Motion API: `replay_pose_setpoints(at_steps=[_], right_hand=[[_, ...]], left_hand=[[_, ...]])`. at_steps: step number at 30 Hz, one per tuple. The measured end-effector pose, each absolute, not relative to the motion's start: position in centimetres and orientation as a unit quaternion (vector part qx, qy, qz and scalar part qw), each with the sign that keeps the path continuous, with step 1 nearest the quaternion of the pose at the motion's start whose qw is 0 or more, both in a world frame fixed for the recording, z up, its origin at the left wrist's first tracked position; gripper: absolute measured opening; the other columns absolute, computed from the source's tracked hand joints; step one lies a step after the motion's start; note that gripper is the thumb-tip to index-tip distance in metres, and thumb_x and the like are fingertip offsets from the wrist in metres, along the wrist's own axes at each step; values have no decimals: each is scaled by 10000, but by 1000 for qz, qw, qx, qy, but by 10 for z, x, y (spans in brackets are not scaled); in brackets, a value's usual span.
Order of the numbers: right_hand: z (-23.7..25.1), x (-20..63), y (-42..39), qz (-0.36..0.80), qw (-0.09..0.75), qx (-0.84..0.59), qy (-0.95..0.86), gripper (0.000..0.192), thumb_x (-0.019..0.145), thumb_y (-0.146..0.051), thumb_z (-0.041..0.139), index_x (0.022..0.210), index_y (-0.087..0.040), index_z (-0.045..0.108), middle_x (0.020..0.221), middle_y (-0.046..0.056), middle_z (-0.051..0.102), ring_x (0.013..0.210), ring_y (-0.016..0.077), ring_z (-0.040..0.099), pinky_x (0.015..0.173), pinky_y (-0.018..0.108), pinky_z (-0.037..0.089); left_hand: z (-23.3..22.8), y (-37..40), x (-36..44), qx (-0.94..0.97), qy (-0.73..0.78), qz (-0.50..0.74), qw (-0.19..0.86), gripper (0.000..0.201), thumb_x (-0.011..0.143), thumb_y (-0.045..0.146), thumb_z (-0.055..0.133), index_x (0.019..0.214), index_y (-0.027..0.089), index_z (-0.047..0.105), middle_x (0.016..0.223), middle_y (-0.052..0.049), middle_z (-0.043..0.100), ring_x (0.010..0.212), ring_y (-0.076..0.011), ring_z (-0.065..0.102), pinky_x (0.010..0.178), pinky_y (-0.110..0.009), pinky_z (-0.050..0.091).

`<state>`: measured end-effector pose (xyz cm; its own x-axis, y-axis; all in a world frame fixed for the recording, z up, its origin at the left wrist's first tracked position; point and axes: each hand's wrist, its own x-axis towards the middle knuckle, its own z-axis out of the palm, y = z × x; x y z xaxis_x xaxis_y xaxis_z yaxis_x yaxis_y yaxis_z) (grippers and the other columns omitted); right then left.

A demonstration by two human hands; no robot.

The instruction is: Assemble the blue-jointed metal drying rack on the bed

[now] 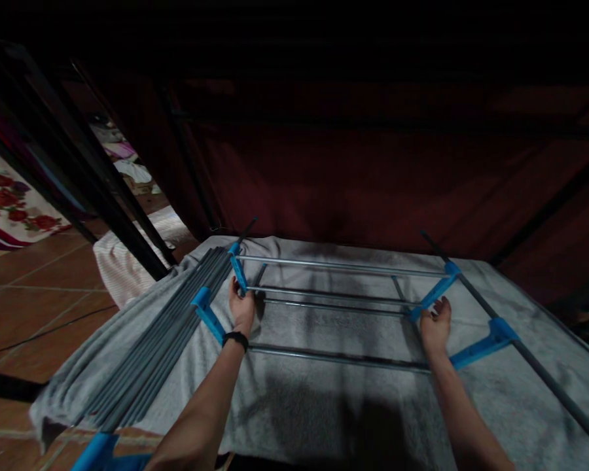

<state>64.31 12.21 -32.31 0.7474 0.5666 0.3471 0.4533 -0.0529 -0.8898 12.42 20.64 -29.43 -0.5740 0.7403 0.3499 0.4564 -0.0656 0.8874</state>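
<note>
A frame of grey metal rods (343, 264) and blue plastic brackets lies across a grey blanket. My left hand (242, 306), with a black band at the wrist, is closed at the lower end of the far left bracket (238, 271), beside the rod ends. My right hand (436, 325) has curled fingers at the lower end of the far right bracket (436, 293); its exact contact is partly hidden. Nearer me are a second left bracket (209, 315) and a second right bracket (485, 343). A long dark tube (544, 376) runs through the right brackets.
Several loose grey tubes (171, 333) lie side by side on the blanket's left. Another blue plastic piece (98, 453) shows at the bottom left. Dark metal posts (122, 190) stand left, a dark red cloth (324, 190) hangs behind, and tiled floor (34, 301) lies beyond.
</note>
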Motion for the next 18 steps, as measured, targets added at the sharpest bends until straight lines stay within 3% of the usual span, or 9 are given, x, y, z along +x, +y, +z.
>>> replay_pose_setpoints(at_steps=[4,10,15,18], right_hand=[[-291,652,134,64,633,-679,-368,673,741,-345,536,1394,-207,455,1173,92,633,1044,239,606,969,420,443],[-281,657,140,62,627,-664,-403,434,750,-363,561,1149,-200,601,1072,94,673,950,229,628,915,406,459],[-286,660,142,41,615,-682,-394,438,765,-378,569,1169,-210,591,1038,92,692,922,235,647,896,400,466],[-283,657,140,29,597,-697,-395,439,785,-388,545,1182,-205,584,1043,98,695,925,239,649,879,386,470]], left_hand=[[-274,221,127,444,623,634,117,645,811,151,572,1434,207,419,1396,-101,566,1294,-230,536,1088,-367,439],[-261,224,126,477,611,628,65,516,878,202,534,1389,187,466,1310,-126,631,1245,-233,577,1091,-371,426],[-255,217,131,486,648,587,23,495,880,181,509,1371,138,463,1213,-159,657,1148,-268,630,1029,-391,465],[-254,217,135,482,658,578,28,494,887,187,504,1376,163,434,1246,-152,621,1195,-280,595,1058,-418,441]])
